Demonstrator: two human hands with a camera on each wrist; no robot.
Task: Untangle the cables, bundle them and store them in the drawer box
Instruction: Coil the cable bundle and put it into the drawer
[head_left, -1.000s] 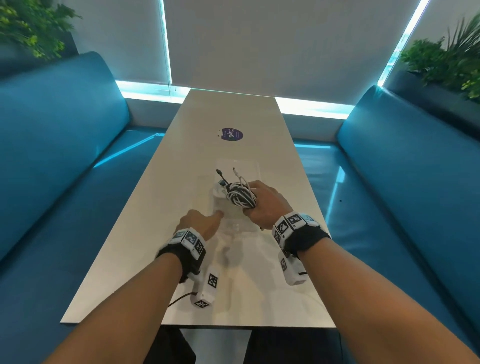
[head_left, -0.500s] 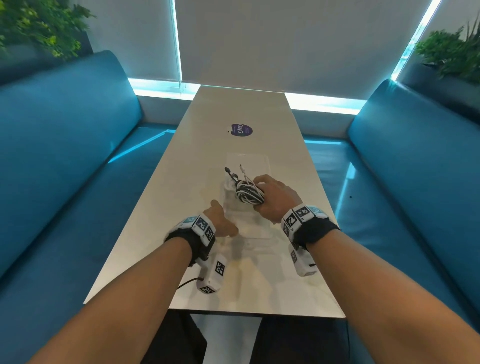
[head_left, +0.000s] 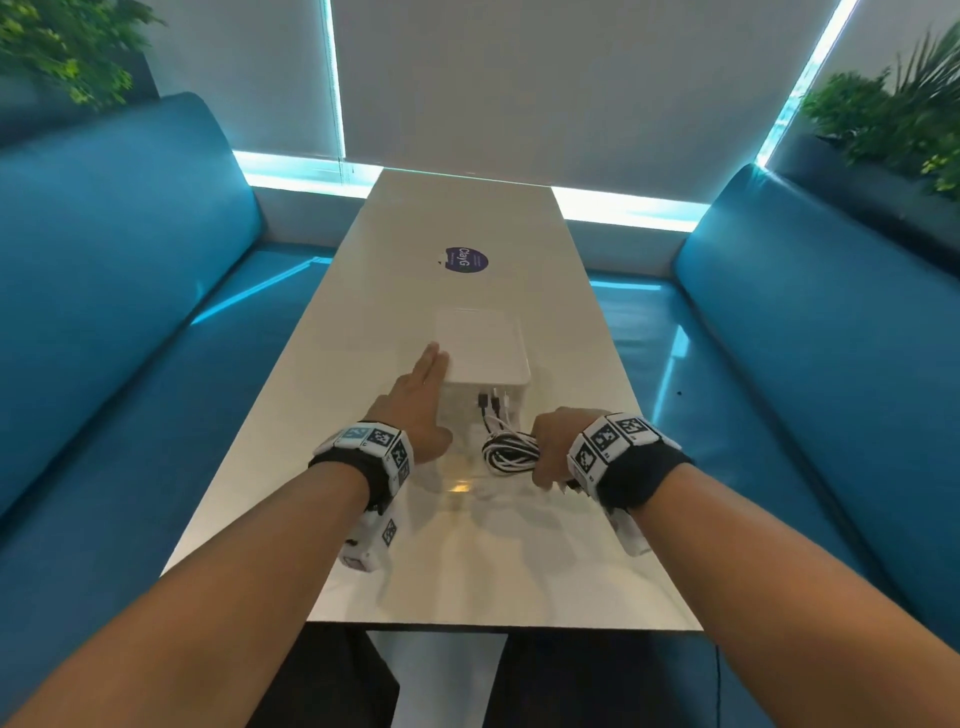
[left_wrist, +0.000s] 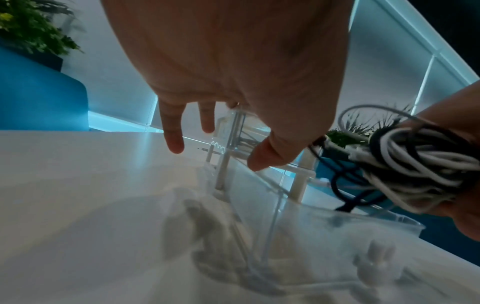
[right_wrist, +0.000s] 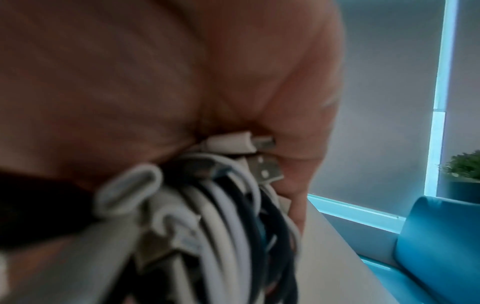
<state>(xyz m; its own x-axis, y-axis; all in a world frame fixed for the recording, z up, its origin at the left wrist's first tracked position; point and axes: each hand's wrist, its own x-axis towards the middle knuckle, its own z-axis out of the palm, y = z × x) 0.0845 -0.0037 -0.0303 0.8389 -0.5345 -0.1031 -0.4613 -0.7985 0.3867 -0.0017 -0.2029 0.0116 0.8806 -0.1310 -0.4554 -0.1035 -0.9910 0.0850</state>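
Observation:
The drawer box (head_left: 480, 353) has a white top and stands mid-table. Its clear drawer (head_left: 457, 486) is pulled out towards me. My left hand (head_left: 421, 395) lies flat against the box's left side with straight fingers (head_left: 434, 364); in the left wrist view those fingers (left_wrist: 172, 142) touch the clear corner. My right hand (head_left: 556, 441) grips the coiled black and white cable bundle (head_left: 511, 452) just over the open drawer. Loose plug ends (head_left: 488, 405) point at the box front. Close up, the bundle (right_wrist: 223, 222) fills the right wrist view and the fingers curl round it.
The long white table (head_left: 363, 312) carries a round purple sticker (head_left: 466, 260) beyond the box. Blue benches (head_left: 104, 312) run along both sides. Plants stand in the far corners, the right one (head_left: 893, 114) above the bench back.
My left hand has moved from the drawer's front to the box's left side. My right hand has drawn the bundle back towards me, from above the box to over the pulled-out drawer.

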